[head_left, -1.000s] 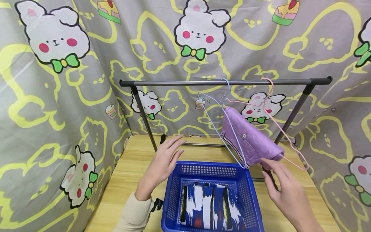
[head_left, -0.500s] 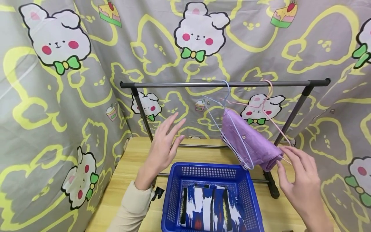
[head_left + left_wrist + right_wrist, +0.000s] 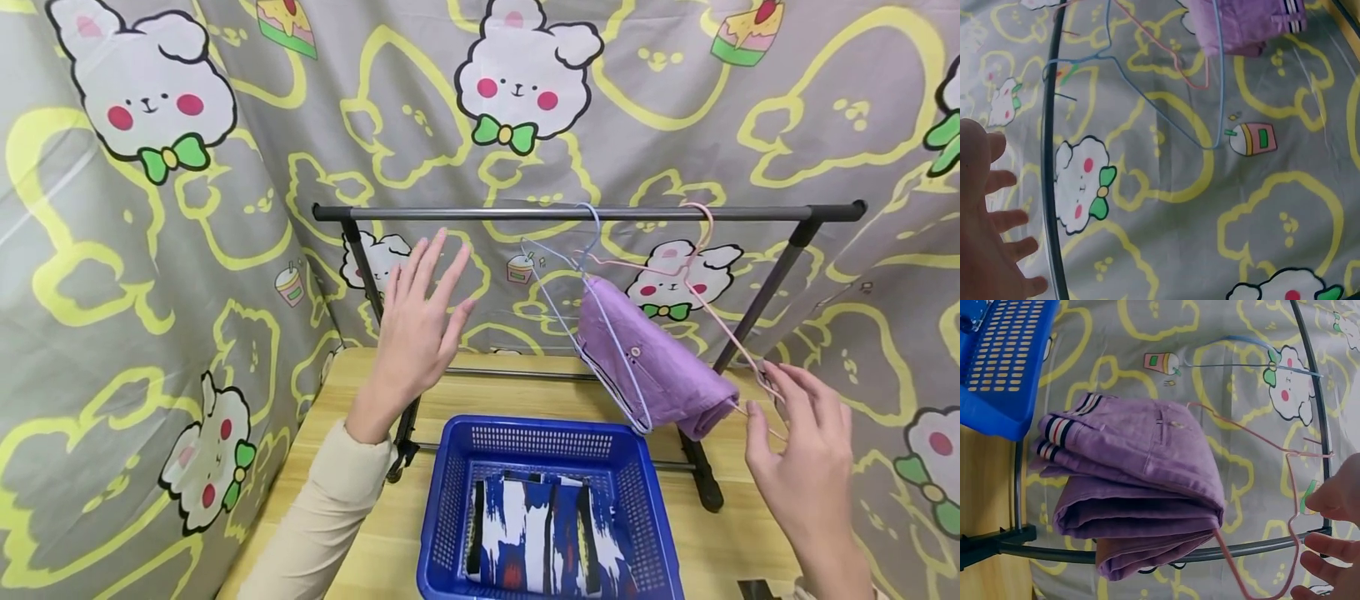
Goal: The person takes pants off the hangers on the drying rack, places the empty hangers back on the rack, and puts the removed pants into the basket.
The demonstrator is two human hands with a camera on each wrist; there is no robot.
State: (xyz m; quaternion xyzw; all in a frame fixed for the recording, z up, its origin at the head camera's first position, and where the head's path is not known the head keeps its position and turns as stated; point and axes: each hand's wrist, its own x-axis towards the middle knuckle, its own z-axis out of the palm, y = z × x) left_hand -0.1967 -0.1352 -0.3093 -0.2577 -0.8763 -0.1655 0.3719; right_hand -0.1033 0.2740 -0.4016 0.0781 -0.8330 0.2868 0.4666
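Purple garment [image 3: 648,354] – one | hangers [image 3: 1221,81] – two (pink, blue) | hands [image 3: 810,446]: two

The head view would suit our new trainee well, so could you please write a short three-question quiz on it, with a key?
1. Which hanger carries the purple garment: A, the blue one; B, the pink one; or C, neither?
2. True or false: the left hand holds the purple garment.
3. Fill in the gap: the folded patterned cloth lies inside the blue ____.

Key:
1. B, the pink hanger.
2. False; the left hand is raised apart from it, with its fingers spread.
3. Basket.
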